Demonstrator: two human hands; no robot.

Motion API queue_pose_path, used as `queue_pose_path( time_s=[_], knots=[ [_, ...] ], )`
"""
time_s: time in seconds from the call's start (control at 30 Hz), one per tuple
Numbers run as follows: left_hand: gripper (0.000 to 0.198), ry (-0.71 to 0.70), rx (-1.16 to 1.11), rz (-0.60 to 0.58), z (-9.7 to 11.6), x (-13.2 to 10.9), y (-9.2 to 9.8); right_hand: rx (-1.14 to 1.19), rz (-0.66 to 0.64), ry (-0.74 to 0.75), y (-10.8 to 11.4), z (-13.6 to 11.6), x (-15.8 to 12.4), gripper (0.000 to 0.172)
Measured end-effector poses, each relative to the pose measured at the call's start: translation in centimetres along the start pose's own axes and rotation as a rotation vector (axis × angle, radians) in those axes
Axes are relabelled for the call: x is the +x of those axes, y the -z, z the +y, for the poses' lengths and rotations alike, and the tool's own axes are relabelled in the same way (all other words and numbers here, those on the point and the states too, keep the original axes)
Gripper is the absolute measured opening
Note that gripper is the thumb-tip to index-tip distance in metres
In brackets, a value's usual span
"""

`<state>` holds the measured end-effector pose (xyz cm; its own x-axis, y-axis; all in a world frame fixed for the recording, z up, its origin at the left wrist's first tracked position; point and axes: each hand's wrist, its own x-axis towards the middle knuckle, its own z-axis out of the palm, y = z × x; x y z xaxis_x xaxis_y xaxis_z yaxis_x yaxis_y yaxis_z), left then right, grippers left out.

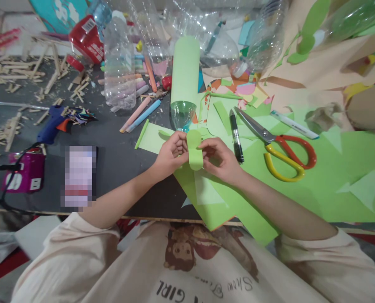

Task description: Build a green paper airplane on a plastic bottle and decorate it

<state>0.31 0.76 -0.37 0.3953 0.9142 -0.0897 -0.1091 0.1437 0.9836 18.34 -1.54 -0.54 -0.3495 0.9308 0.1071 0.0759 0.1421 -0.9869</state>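
Note:
Between my two hands is a light green paper cutout (195, 153) with rounded ends, held above the table's front part. My left hand (171, 153) pinches its left edge between thumb and fingers. From the other side my right hand (218, 158) grips the right edge, fingers curled. Just beyond them lies a plastic bottle wrapped in pale green paper (185, 69), its clear bottle end toward me. A black marker (236, 136) rests right of my right hand, and scissors (269, 139) with red and yellow handles lie farther right.
Green paper sheets (326, 168) spread over the right side. A blue glue gun (53, 122), a phone (78, 176) and a purple box (25, 170) are on the left. Clear plastic bottles (120, 63), wood sticks (20, 69), chalk-like sticks (143, 115) and paper scraps crowd the back.

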Motion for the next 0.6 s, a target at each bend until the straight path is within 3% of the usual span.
queue_pose_path(
  time_s=[0.17, 0.4, 0.6],
  knots=[
    [0.039, 0.007, 0.119, -0.089, 0.21, -0.31, 0.04, -0.047, 0.077, -0.007, -0.10, -0.31, 0.18, 0.012],
    [0.042, 0.024, 0.213, -0.114, 0.60, -0.33, -0.12, 0.004, 0.163, -0.090, -0.20, -0.58, 0.21, 0.023],
    [0.047, 0.003, 0.385, -0.076, 0.52, -0.29, -0.25, 0.069, 0.156, -0.128, -0.23, -0.63, 0.24, 0.030]
  ],
)
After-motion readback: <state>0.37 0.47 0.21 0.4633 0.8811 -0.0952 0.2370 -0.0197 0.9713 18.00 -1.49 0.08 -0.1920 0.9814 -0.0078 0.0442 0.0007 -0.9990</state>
